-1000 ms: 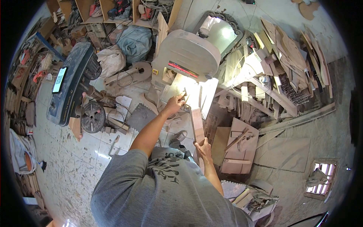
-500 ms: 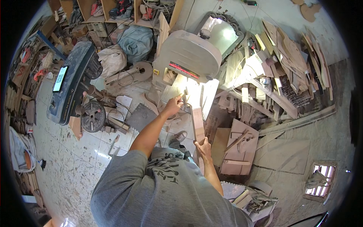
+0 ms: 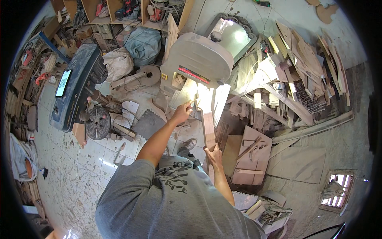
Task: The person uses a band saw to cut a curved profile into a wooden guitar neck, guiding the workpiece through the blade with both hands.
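A long, narrow wooden board (image 3: pixel 209 129) runs from beside my body to the brightly lit front of a grey bandsaw (image 3: pixel 199 53). My right hand (image 3: pixel 215 155) is closed around the board's near part, thumb along the top. Farther forward, my left hand (image 3: pixel 182 112) is at the left of the board's far end, close to the saw's lit working area. Its fingers look bent together, with one reaching forward; glare and a dark upright part hide what they hold or touch. The blade and the board's far tip are lost in the glare.
A drill press (image 3: pixel 73 87) stands at the left, a lit phone (image 3: pixel 63 83) on its side. Offcuts (image 3: pixel 274 75) are heaped at the right. Pinkish panels (image 3: pixel 252 157) with clamps and sticks lie right of my right hand. My shoe (image 3: pixel 190 143) shows beneath the board.
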{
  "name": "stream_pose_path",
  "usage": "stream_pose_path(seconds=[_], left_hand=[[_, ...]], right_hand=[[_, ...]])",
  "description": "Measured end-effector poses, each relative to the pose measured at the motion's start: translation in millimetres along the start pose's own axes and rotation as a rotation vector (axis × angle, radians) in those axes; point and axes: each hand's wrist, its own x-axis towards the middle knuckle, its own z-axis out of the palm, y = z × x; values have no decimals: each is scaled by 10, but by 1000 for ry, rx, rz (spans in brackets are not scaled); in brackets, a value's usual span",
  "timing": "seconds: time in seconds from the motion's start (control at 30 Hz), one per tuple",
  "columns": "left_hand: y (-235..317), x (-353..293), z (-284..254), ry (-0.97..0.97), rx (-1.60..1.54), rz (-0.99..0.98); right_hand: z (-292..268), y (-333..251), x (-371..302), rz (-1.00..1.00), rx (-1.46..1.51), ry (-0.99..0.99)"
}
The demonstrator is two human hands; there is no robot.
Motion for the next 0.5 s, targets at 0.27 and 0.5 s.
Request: stream_pose_path(seconds=[0.27,0.5], left_hand=[[38,-90,34,33,-12,-4],[218,-453,391,169,37,9]], right_hand=[[-139,-200,-47,56,-11,-72],[-97,-190,-51,23,12,-27]])
